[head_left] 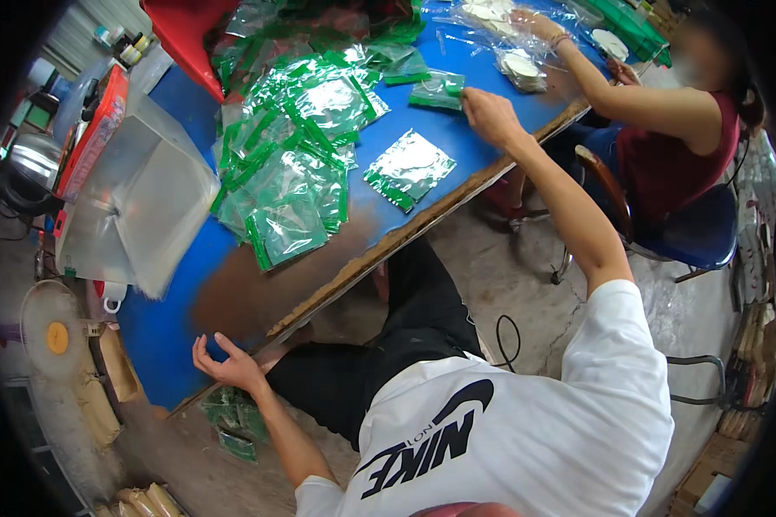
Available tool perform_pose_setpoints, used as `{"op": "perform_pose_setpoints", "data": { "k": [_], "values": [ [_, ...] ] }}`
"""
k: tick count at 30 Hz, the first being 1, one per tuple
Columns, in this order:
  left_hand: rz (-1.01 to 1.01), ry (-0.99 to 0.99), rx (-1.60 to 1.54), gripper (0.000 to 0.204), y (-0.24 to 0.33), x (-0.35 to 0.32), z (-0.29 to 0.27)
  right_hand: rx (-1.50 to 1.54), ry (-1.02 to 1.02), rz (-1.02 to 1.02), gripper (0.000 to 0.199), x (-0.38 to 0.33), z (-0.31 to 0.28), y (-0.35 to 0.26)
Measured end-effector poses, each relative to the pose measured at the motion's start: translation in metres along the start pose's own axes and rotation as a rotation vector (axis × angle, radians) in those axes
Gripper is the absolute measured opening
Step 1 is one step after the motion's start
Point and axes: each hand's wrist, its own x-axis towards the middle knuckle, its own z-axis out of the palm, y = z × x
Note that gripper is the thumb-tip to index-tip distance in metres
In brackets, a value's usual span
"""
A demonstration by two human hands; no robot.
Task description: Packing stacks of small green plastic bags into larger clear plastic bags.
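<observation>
One green-edged packet (437, 89) lies far out on the blue table (159, 332), pinched by the right hand (490, 116); fingers closed on its edge. Looks like the pick-up step; next calls for drawing it back toward the pile (293, 164). Left hand (228, 362) rests at the near table edge, fingers loosely curled, empty. Co-worker (664, 129) sits opposite.

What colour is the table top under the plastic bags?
Blue table top, worn brown near its edge; head view.
</observation>
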Motion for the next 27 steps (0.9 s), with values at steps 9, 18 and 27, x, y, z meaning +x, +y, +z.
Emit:
{"op": "perform_pose_setpoints", "data": {
  "k": [9,18,27],
  "values": [
    [-0.507,-0.945,-1.405,0.082,0.200,-0.051,0.004,1.516,-0.644,0.450,0.040,-0.082,-0.070,-0.148],
    [-1.053,-1.036,-1.181,0.024,0.191,-0.067,0.012,0.241,-0.253,-0.489,0.063,-0.068,-0.016,-0.093],
    [-0.781,-0.793,-1.161,0.033,0.162,-0.071,0.007,0.706,-0.138,0.146,0.036,-0.116,-0.060,-0.145]
  ]
}}
